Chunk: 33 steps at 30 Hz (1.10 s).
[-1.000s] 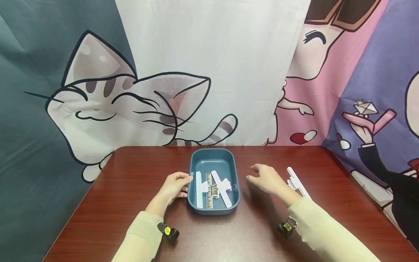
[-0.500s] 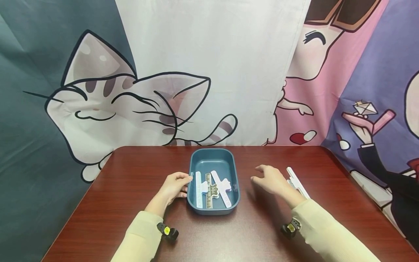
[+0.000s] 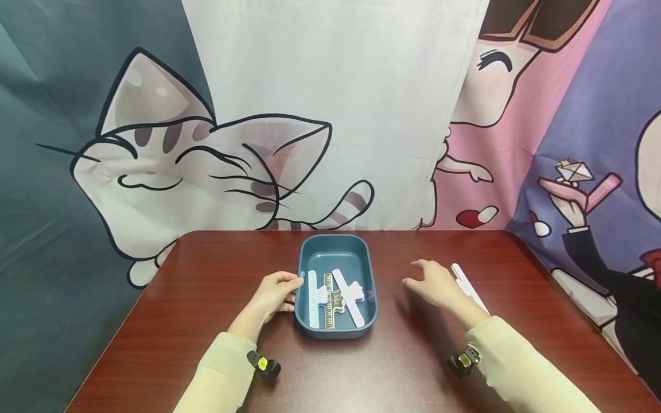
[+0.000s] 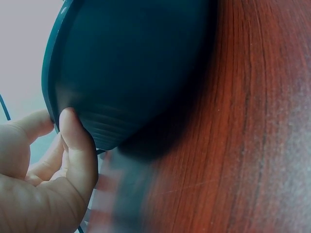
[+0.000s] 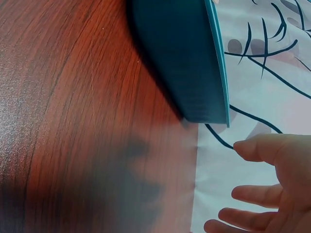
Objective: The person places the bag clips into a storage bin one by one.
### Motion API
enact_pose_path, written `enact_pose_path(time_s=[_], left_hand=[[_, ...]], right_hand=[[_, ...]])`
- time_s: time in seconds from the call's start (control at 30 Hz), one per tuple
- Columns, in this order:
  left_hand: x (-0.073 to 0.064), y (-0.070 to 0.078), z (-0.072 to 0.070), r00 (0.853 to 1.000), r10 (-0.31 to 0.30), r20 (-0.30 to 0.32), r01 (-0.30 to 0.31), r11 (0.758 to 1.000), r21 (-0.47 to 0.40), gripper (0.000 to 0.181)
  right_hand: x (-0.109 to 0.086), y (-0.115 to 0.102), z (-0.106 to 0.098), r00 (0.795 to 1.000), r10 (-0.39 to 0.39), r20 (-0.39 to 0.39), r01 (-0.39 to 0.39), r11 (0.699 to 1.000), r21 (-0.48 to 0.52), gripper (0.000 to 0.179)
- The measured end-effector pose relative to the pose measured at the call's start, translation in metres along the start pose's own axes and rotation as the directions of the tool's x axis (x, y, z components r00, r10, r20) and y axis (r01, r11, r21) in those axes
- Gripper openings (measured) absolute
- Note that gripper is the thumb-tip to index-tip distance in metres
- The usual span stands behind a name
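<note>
A dark blue-green bin [image 3: 335, 259] stands on the table, with my left hand [image 3: 273, 292] at its left rim. The left wrist view shows the thumb and fingers pinching that rim [image 4: 48, 92]. Three long ruler-like clips lie in the bin: a pale blue-white one [image 3: 312, 301], a gold-and-black one with piano-key stripes [image 3: 329, 307], and a slanted pinkish-white one [image 3: 347, 295]. Right of the bin hovers my right hand [image 3: 432, 285], fingers spread and holding nothing. Just beyond it lies another white clip [image 3: 469, 287], partly hidden by the hand and wrist.
The table [image 3: 222, 258] has a reddish-brown wood-grain top. Its far edge meets a hanging cloth [image 3: 361, 86] printed with a cartoon cat and figures. Bands with small cameras [image 3: 263, 364] are worn on both wrists.
My right hand has drifted right, away from the bin and closer to the white clip on the table, covering more of it. The left hand and bin have stayed in place.
</note>
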<state>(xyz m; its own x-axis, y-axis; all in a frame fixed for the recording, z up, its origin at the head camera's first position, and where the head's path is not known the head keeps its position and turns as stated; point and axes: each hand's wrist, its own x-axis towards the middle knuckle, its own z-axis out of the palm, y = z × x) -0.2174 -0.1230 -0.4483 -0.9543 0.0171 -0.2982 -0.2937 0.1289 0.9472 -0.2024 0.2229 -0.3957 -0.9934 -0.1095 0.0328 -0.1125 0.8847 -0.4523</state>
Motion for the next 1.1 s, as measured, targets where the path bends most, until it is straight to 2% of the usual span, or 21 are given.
enact_pose_path(time_s=[0.37,0.83,1.1], left_hand=[[0.000,-0.001,-0.001,1.000,-0.018,0.002,0.018,1.000,-0.005,0.027],[0.000,-0.002,0.000,1.000,-0.001,0.010,0.001,1.000,-0.027,0.027],[0.000,-0.001,-0.001,1.000,-0.002,0.006,0.002,1.000,-0.026,0.028]], right_hand=[[-0.004,0.008,-0.002,1.000,0.030,-0.005,-0.030,0.999,-0.017,0.056],[-0.009,0.024,-0.007,0.998,0.031,-0.047,-0.033,0.999,-0.023,0.055],[-0.012,0.033,-0.008,0.997,0.070,-0.038,-0.071,0.997,-0.029,0.057]])
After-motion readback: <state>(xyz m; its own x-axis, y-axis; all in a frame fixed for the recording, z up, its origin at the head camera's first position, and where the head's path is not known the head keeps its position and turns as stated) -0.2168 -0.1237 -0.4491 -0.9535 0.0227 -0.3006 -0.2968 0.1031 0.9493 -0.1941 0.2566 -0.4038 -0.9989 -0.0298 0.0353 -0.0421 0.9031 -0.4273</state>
